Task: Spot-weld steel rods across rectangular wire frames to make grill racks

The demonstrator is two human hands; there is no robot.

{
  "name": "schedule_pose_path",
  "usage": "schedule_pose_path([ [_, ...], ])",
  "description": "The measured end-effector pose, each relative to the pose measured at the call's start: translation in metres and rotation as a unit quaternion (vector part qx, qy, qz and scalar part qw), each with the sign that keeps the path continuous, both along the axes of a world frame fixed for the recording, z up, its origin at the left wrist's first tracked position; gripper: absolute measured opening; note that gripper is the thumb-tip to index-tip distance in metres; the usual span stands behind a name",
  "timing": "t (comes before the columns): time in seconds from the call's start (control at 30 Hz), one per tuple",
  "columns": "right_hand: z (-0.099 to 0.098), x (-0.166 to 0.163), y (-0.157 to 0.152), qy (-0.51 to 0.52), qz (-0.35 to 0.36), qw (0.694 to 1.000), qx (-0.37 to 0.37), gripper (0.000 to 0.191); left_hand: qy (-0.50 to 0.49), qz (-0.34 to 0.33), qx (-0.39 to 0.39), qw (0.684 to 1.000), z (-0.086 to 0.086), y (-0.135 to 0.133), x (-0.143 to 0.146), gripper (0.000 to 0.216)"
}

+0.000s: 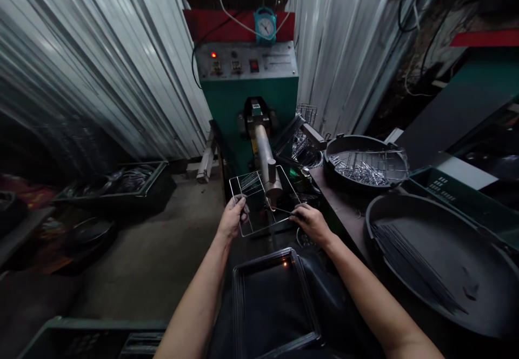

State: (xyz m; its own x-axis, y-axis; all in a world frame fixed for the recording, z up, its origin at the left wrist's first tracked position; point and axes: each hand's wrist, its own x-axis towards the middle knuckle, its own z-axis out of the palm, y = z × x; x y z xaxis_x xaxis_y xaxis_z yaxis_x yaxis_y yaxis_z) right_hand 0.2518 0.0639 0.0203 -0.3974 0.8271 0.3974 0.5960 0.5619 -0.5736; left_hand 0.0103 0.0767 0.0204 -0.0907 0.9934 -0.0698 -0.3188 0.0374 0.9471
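Note:
My left hand (232,217) is closed on the left side of a rectangular wire frame (245,230) with thin cross wires. The frame lies under the metal arm (264,156) of a green welding machine (248,95). My right hand (311,222) pinches a thin metal wire (283,211), its tip at the frame beneath the arm's electrode head. A stack of wire frames (271,299) rests on my lap below the hands.
A large round black tray (470,251) with thin rods lies at the right. A smaller round pan (367,161) with wire pieces sits behind it. Green crates (117,186) stand on the floor at left. Corrugated metal walls surround the machine.

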Motion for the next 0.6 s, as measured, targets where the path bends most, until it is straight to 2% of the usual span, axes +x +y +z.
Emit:
schedule_pose_path([
  [0.23, 0.007, -0.008, 0.030, -0.016, -0.006, 0.999, 0.028, 0.016, -0.032, 0.015, -0.024, 0.999, 0.000, 0.028, -0.004, 0.031],
  [0.47, 0.016, -0.012, 0.037, -0.084, -0.025, 0.996, 0.030, 0.013, -0.017, 0.029, -0.050, 0.998, -0.002, 0.035, -0.005, 0.032],
  [0.53, 0.018, -0.010, 0.030, -0.043, -0.039, 0.998, 0.037, 0.012, -0.008, 0.035, -0.045, 0.998, -0.001, 0.033, -0.003, 0.032],
  [0.6, 0.010, -0.003, 0.018, 0.047, -0.069, 0.996, 0.036, 0.016, -0.016, 0.049, -0.031, 0.998, -0.001, 0.027, -0.002, 0.032],
])
